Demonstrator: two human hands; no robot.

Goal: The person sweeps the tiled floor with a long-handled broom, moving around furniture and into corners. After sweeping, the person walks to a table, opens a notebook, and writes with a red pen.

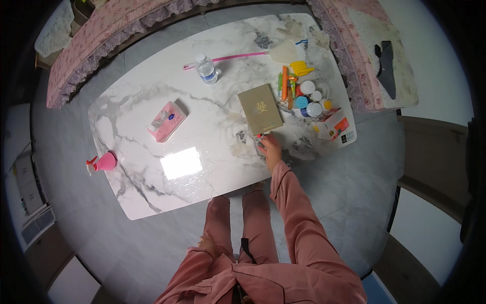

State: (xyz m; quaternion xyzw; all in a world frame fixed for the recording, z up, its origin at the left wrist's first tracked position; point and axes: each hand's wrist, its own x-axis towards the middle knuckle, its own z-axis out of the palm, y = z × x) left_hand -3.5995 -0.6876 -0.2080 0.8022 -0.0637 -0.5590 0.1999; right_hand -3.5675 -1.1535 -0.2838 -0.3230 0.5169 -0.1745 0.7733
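My right hand (270,148) reaches over the near edge of a white marble-patterned table (212,140). Its fingertips are closed on a small red-tipped object (259,135), mostly hidden by the fingers. Just beyond them lies a closed olive-brown book (261,109) with gold writing on its cover. My left hand (207,243) rests against my left thigh, with nothing seen in it. Left of the book sits a pink tissue pack (167,122). A clear water bottle (206,70) stands farther back, beside the pink handle of a fly swatter (243,56).
Several capped bottles and jars (306,88) crowd the table's right side, near an orange stick-like item (284,83), yellow items (302,68) and a small carton (331,124). A pink spray bottle (106,161) stands at the left edge. Floral-covered seating (125,22) borders the far side.
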